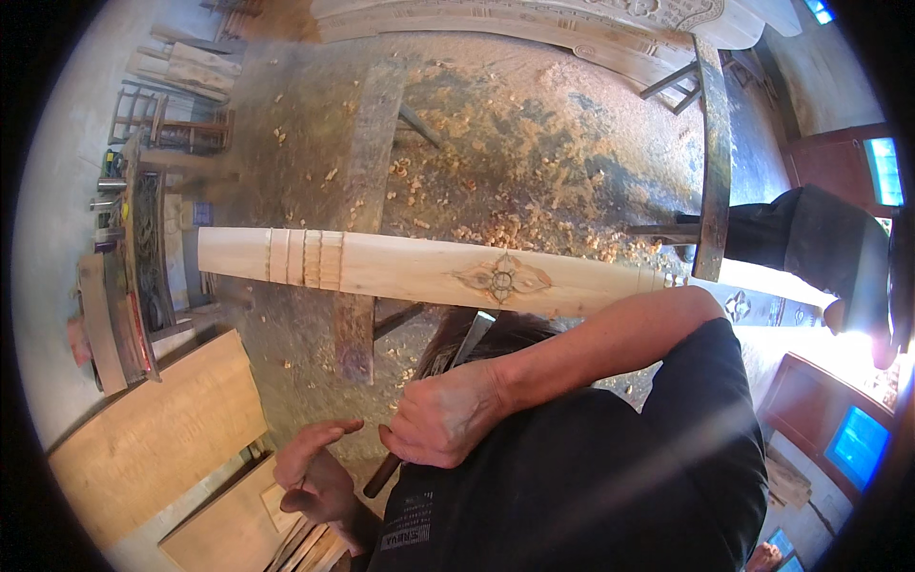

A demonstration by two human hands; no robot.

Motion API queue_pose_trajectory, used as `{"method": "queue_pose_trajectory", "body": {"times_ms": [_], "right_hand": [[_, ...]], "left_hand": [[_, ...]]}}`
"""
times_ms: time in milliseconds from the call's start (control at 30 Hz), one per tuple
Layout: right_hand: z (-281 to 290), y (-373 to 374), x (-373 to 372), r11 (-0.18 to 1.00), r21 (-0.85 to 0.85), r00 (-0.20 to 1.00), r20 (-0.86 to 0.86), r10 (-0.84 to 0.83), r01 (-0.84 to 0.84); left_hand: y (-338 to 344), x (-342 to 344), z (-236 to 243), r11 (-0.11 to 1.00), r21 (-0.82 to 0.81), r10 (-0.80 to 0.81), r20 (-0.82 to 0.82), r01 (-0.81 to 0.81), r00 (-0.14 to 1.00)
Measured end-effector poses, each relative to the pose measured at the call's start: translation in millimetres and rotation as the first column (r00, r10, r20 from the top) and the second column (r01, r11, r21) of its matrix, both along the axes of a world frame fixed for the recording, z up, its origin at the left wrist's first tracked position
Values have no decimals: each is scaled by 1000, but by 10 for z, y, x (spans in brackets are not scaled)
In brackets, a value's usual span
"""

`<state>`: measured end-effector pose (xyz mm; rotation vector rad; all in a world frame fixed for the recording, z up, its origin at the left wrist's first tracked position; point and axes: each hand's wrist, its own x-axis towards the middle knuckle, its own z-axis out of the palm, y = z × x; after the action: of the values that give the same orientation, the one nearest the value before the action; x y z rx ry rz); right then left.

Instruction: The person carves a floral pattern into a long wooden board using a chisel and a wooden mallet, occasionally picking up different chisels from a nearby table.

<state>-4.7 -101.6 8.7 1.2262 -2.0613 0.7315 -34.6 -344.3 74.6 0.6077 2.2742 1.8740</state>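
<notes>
A long pale wooden plank (400,267) lies across the middle, with grooved bands near its left end and a carved flower motif (502,278) right of centre. My right hand (440,418) is closed around the dark wooden handle of a chisel (464,348). The metal blade points up toward the plank's near edge, just below the flower. My left hand (315,472) is lower left, fingers apart and empty, close to the chisel's handle end but apart from it.
Wood shavings (496,224) cover the floor beyond the plank. A dark support beam (367,191) runs under the plank. Flat boards (157,429) lie at lower left, carved panels (143,257) lean at left. Another person's dark-trousered leg (810,248) stands at right.
</notes>
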Motion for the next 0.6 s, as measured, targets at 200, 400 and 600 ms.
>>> {"method": "queue_pose_trajectory", "body": {"times_ms": [200,400,600], "right_hand": [[251,-6,224,989,7,981,123,-151,151],[285,484,676,897,-20,707,623,-334,441],[295,622,1169,645,-253,441,886,-145,721]], "left_hand": [[40,-136,-149,995,-65,84,47,-81,995],[402,-393,-204,937,-343,-137,-190,65,972],[1175,-430,-323,810,-565,-499,-521,159,692]]}}
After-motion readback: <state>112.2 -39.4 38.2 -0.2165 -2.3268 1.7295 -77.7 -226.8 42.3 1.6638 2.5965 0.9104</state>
